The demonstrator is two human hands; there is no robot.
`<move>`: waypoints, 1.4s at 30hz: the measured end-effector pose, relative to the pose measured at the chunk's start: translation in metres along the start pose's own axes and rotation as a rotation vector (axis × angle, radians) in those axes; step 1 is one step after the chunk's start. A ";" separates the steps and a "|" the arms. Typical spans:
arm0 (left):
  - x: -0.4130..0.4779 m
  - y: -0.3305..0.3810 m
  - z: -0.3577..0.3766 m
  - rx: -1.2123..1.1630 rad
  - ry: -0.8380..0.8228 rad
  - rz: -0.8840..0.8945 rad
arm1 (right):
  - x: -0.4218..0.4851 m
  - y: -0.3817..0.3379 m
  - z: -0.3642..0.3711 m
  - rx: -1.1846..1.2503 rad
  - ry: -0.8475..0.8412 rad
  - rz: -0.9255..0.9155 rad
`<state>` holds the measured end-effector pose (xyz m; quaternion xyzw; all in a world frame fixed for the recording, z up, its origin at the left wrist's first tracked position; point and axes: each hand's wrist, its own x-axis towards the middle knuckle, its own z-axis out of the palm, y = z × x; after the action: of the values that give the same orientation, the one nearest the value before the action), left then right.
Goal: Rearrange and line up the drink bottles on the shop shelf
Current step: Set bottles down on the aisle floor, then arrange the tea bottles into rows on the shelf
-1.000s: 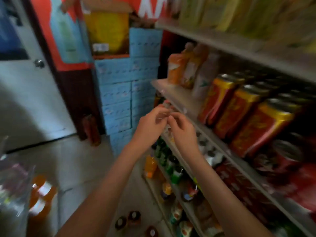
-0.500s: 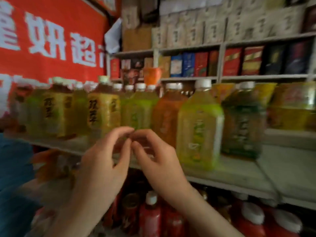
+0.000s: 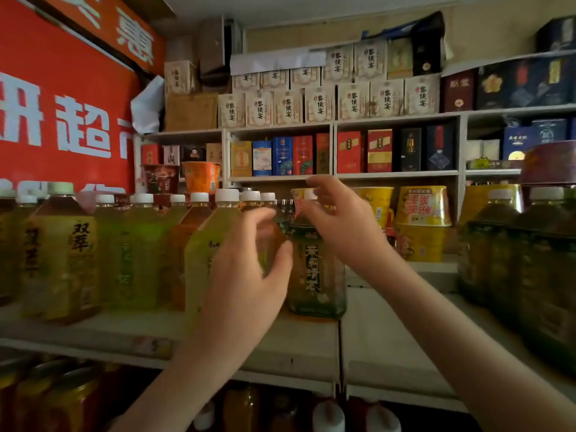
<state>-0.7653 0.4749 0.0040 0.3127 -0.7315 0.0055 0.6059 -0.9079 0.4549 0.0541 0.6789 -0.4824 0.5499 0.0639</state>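
A row of tea bottles with white caps stands on the white shelf [image 3: 389,344], yellow and green ones [image 3: 62,254] on the left. At the row's right end stands a dark green tea bottle [image 3: 318,275]. My left hand [image 3: 246,275] is in front of a light green bottle [image 3: 202,254], fingers spread and curved, holding nothing. My right hand [image 3: 339,226] hovers over the dark green bottle's cap and shoulder, fingers apart; contact is unclear. More dark green bottles [image 3: 505,257] stand at the right.
Yellow and orange instant-noodle tubs [image 3: 420,222] sit behind the bottles. Boxed goods [image 3: 352,101] fill the upper shelves. A red banner [image 3: 62,120] covers the left wall. Red-capped and amber bottles [image 3: 327,416] stand on the shelf below. Bare shelf lies between the two bottle groups.
My view has risen from the lower shelves to the tea-bottle shelf. My hands, earlier pinched together, have parted and reached forward toward the light green and dark green bottles.
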 end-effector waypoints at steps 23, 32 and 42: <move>0.055 -0.004 0.100 -0.534 -0.646 -0.381 | 0.011 0.055 -0.058 0.063 0.009 0.225; 0.060 0.036 0.121 -0.559 -0.854 -0.240 | -0.002 0.059 -0.109 0.008 0.004 0.289; 0.050 0.061 0.135 -0.588 -0.836 -0.258 | 0.001 0.043 -0.151 -0.201 -0.150 0.406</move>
<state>-0.9162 0.4491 0.0351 0.1923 -0.8370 -0.3997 0.3203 -1.0428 0.5249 0.0948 0.5971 -0.6646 0.4489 -0.0168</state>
